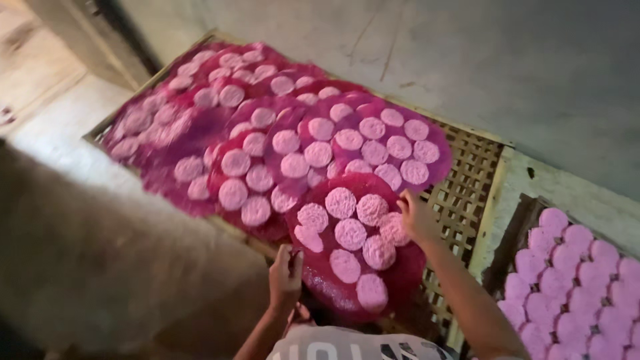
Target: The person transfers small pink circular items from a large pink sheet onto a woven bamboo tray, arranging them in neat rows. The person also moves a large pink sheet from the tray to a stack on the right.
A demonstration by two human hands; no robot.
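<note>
The right hand (415, 217) sits at about four o'clock from the middle of the view, its fingers curled over the far right edge of a round dark-red mesh tray (400, 273), gripping the rim beside a pale pink lacy disc (393, 229). The left hand (285, 279), at roughly six o'clock, is closed on the near left edge of the same tray, thumb on top, with the fingers tucked under the rim where they cannot be seen. Between the two hands the tray carries several of these pink discs, laid flat and close together, some touching. The tray overlaps the near edge of a second round red tray (437, 173) at about one o'clock from it, also loaded with pink discs. Further out, toward ten and eleven o'clock, more round trays (193, 137) of discs lie overlapping one another in rows. All of them rest on a wooden lattice rack (467, 180), whose bare slats show at three o'clock from the right hand. At about four o'clock in the view, low and right, a second rack (510, 243) holds smoother pink rounds (573, 280) packed edge to edge directly on it. Beyond the racks, from twelve to two o'clock, runs a grey wall (533, 60). At the bottom edge, near six o'clock, a light-coloured shirt (347, 347) is visible.
</note>
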